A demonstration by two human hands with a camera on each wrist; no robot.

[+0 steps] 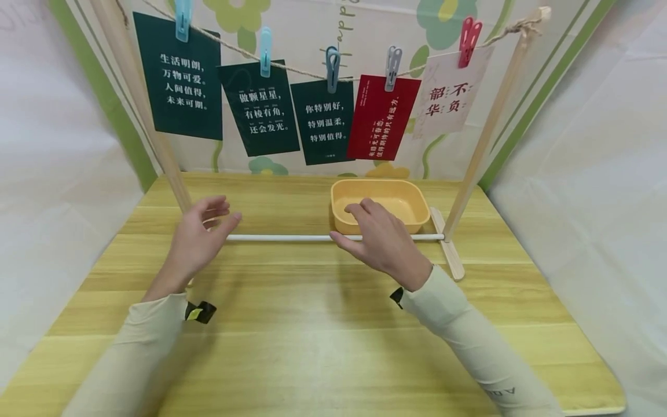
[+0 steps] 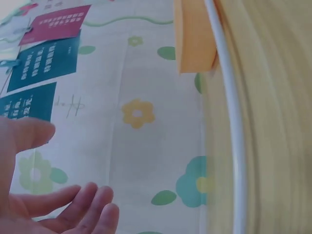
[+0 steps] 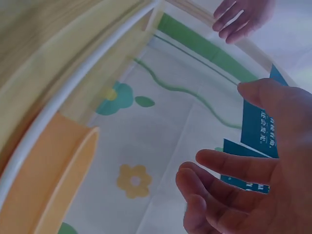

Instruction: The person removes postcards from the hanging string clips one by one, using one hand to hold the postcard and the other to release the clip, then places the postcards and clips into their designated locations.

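Note:
My left hand point(image 1: 200, 240) hovers near the left post of a wooden stand, holding nothing, its fingers loosely bent. My right hand point(image 1: 383, 240), also holding nothing, is above the near rim of a yellow plastic basin point(image 1: 341, 191), with thumb and fingers apart. Above both hands a twine point(image 1: 304, 72) bears several cards held by clothespins. Three are dark green cards point(image 1: 179, 81); beside them hang a red card point(image 1: 383, 119) and a pale pink card point(image 1: 453, 95). The clothespins are light blue, dark blue, grey and red, such as the red clothespin point(image 1: 469, 43) at the right.
A white rod point(image 1: 281, 238) runs low between the posts, in front of the basin. The right wooden post point(image 1: 490, 127) stands on a flat wooden foot point(image 1: 452, 260). Behind hangs a flowered cloth point(image 1: 312, 35); the wood-grain table point(image 1: 312, 347) spreads below.

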